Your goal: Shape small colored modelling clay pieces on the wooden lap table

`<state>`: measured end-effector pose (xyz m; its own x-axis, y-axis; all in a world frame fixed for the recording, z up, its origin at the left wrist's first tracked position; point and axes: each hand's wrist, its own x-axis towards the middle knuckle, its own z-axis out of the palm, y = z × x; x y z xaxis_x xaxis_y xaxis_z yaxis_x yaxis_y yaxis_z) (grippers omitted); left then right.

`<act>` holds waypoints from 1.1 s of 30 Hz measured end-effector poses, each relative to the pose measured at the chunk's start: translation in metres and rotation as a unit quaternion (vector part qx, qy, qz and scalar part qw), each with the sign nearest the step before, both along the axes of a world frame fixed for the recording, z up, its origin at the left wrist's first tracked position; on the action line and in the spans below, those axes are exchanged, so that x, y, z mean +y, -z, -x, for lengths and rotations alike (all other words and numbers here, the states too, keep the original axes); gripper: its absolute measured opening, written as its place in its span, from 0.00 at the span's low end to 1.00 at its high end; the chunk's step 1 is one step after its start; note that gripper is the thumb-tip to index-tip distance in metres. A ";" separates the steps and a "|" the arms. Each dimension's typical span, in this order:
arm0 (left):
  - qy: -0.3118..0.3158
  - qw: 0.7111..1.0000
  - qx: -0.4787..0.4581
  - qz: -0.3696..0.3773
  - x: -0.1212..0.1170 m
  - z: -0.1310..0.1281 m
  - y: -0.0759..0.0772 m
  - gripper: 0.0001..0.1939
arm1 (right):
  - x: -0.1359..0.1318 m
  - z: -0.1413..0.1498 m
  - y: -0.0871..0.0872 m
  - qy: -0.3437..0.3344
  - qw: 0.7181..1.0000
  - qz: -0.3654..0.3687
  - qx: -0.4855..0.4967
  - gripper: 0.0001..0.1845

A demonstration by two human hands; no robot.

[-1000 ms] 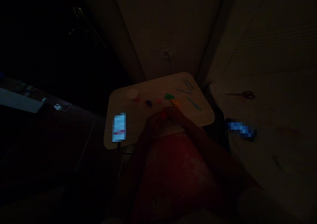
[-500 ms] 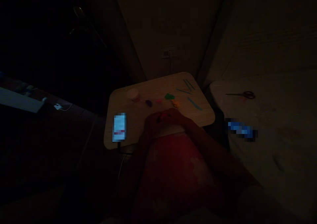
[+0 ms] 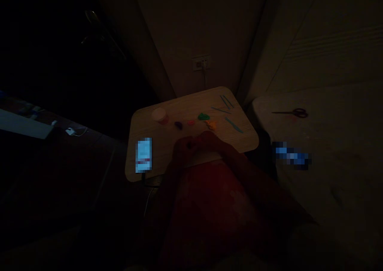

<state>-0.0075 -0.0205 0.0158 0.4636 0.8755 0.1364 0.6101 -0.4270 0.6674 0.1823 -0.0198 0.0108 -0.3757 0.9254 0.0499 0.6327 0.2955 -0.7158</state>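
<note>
My left hand (image 3: 182,149) and my right hand (image 3: 209,141) meet over the near edge of a small wooden table (image 3: 167,163), fingers curled and pressed together. Between them is a small piece of red modelling clay, now almost hidden by the fingers and the dark. Just beyond my hands lie an orange lump of clay (image 3: 211,125), a green one (image 3: 204,116), a small pink one (image 3: 190,122) and a dark purple one (image 3: 178,125). Thin blue-green modelling sticks (image 3: 220,110) and a flat clay knife (image 3: 233,125) rest at the table's right side.
A round pale tub (image 3: 160,115) stands at the table's back left. A lit phone (image 3: 143,155), blurred out, lies at the front left with a cable. To the right, scissors (image 3: 295,112) and a blurred blue item (image 3: 291,156) lie on a pale surface. A wall socket (image 3: 201,62) is behind.
My fingers have closed further over the red clay, which showed more plainly between them before. The view has shifted slightly; the table things stay where they were.
</note>
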 end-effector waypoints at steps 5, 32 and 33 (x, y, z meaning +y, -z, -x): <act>0.018 0.999 -0.044 0.001 -0.002 -0.002 -0.004 0.17 | 0.000 0.000 0.002 0.059 0.997 0.013 0.050 0.31; -0.079 0.995 -0.013 -0.055 0.029 -0.015 -0.008 0.13 | -0.020 -0.039 -0.011 0.324 0.920 -0.214 0.047 0.22; -0.089 0.995 -0.006 -0.053 0.030 -0.016 -0.009 0.13 | -0.019 -0.043 -0.010 0.312 0.923 -0.226 0.003 0.26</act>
<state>0.0085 0.0091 0.0243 0.3008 0.9236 0.2376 0.6739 -0.3821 0.6324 0.2257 -0.0391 0.0207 0.2240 0.8463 0.4833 0.7766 0.1446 -0.6132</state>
